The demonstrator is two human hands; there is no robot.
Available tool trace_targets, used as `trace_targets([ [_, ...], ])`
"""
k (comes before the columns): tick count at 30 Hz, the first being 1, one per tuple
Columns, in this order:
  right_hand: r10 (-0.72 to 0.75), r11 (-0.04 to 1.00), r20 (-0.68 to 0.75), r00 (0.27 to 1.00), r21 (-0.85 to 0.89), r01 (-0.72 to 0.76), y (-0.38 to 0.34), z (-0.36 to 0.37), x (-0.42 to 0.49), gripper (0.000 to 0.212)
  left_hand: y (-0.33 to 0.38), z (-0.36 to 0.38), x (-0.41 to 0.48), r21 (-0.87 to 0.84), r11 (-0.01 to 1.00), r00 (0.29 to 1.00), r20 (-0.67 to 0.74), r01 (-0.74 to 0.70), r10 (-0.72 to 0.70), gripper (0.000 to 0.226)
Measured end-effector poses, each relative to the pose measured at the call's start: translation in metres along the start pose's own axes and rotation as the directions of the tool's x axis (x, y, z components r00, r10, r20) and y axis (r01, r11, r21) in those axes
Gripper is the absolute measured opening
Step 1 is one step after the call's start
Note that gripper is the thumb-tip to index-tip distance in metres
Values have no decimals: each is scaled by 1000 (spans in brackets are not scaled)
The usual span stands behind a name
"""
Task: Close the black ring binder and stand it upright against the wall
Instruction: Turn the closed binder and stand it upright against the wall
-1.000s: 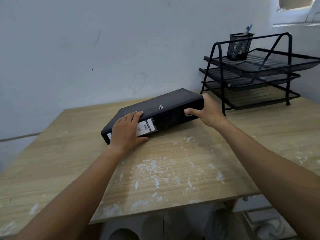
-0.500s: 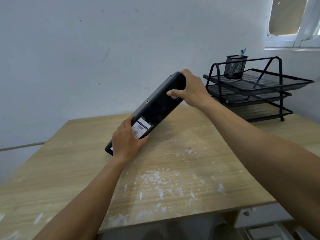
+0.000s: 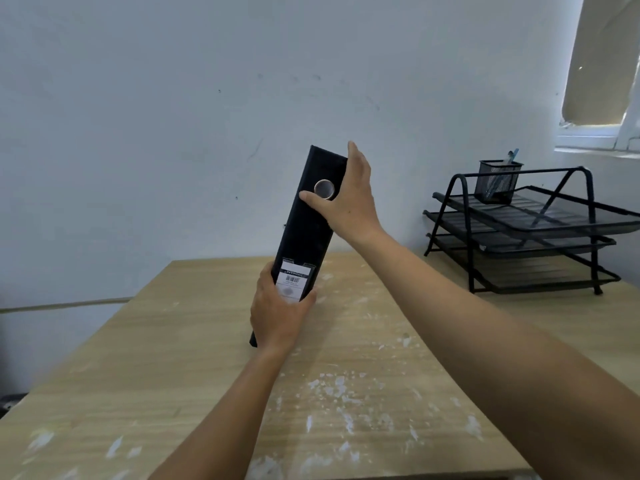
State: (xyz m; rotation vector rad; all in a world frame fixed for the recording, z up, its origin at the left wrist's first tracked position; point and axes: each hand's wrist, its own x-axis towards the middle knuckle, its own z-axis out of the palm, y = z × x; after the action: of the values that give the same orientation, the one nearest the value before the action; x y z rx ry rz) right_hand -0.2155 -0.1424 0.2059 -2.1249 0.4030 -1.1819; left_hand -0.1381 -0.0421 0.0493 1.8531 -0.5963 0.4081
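- Black ring binder (image 3: 304,233) is shut and up off its flat side, spine toward us, leaning with its top tipped right; it's not vertical yet.
- It sits over the far middle of the wooden counter (image 3: 363,393), close to the white wall (image 3: 173,116). We can't tell whether it touches the wall.
- Left hand (image 3: 278,315) is curled around the binder's lower end, fingers and thumb clamping both sides by the white barcode label (image 3: 292,280).
- Right hand (image 3: 348,199) holds the upper end: thumb lies across the spine just under the metal finger ring (image 3: 324,189), fingers reach flat up the right edge. Both hands have a firm hold on the binder and on nothing else.
- Step in hand, as we read it: closing is done and standing it up is midway.
- Next move calls for swinging the top left until the spine is plumb, seating the bottom edge flat on the counter, then sliding it back to the wall before letting go.
- Risk: the bottom corner could skid on the smooth wood if we release early.
- Hidden: the left hand covers most of the binder's bottom edge, so contact with the counter is unclear. The back cover and the gap to the wall are out of sight.
- Black wire tray rack (image 3: 526,233) with a mesh pen cup (image 3: 497,181) stands well apart on the right, clear of the path.
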Motion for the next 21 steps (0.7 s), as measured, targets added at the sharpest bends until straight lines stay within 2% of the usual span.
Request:
trace_targets([
  [7,20,990,31,999,137,-25,-26,46,-8,121,-9,-8,1,-53,993,993,-41,106,-108,82],
  [12,64,976,114,991,200,-86,-35,82,-16,120,-20,-12,1,-139,974,980,-65,179,-190,79],
  [21,38,973,35,999,225,-45,-37,113,-26,116,-34,-12,0,-191,963,976,-74,189,-206,85],
])
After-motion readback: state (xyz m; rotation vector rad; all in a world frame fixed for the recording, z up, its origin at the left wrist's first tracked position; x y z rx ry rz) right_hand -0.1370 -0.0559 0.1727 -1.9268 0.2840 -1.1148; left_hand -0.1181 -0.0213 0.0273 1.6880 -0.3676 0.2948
